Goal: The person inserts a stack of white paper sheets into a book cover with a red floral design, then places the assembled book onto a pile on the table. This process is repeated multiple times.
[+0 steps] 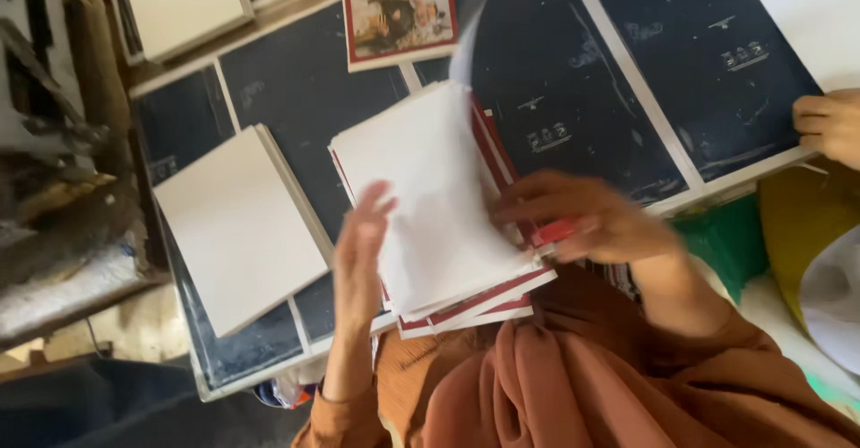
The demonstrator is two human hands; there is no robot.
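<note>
A stack of white sheets with red-edged cards lies on a dark blue work surface in front of me. My left hand rests flat, fingers spread, against the stack's left side. My right hand presses on the stack's right edge and holds the sheets there; a loose white sheet curls upward from the top, blurred. Both sleeves and my lap cloth are rust orange.
A second pile of blank white sheets lies to the left. A red-bordered printed picture card sits at the top, more white paper at top left. Another person's hand rests at the right edge. Green and yellow cloth lies at the right.
</note>
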